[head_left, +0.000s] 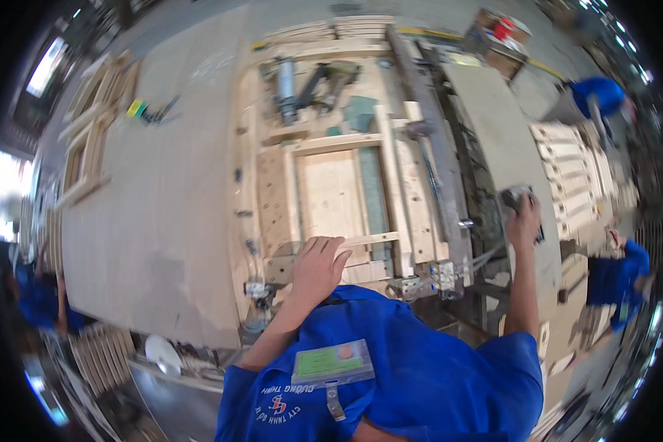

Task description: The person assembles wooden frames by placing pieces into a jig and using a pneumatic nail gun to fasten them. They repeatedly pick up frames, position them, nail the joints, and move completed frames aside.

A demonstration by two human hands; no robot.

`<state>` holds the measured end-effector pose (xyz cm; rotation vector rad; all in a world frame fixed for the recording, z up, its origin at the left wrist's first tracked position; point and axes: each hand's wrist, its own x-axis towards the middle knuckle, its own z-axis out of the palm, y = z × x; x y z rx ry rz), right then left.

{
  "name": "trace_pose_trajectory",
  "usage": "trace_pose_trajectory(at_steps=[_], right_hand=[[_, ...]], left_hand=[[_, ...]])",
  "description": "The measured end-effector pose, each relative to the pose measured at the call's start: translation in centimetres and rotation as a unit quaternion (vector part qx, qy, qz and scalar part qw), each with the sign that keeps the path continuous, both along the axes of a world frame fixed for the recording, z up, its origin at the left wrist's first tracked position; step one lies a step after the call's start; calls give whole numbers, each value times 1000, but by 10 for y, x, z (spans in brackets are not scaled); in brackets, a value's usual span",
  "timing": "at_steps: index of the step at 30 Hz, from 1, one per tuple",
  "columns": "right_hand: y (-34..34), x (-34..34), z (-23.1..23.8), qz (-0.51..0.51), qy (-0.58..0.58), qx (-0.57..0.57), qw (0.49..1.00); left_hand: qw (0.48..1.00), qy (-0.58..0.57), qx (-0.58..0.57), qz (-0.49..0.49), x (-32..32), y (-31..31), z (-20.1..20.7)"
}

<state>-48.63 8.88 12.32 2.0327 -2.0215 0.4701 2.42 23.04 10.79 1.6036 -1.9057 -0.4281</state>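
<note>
In the head view, just beyond and to the right of the fingers of the left hand [319, 264]: one pale rectangular wooden frame [392, 184], two side rails straight away from the body, two rails crosswise, the nearer of these close by the thumb. Left hand much the nearer, back uppermost over the frame's near left corner; four fingers close together, thumb a little apart. Pinching or merely resting: cannot tell.

Well to the right, right hand [524, 221], fingers curled round one compact dark grey handheld tool [519, 195], exact kind too blurred to name, over one long grey flat board [493, 121].

Beyond the left fingers, past the far rail: one silver-blue cylindrical tool [286, 85], at least one dark angular tool [337, 81], at least two dull green flat scraps [361, 113]. Beyond and between both hands' fingers: one dark-headed hammer [421, 128]. Far leftward from the left fingers: at least two pale stacked wooden frames [96, 151]. Farther out, three people in blue [617, 280]: one leftward, two rightward.
</note>
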Motion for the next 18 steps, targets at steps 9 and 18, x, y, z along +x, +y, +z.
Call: trace_pose_trajectory(at_steps=[9,18], right_hand=[[187,152,-7,156,-419,218,868],[205,153,-12,11,-589,188,786]], left_hand=[[965,-147,150,-158,-32,-53,-63],[952,-161,168,-197,-41,-72,-66]])
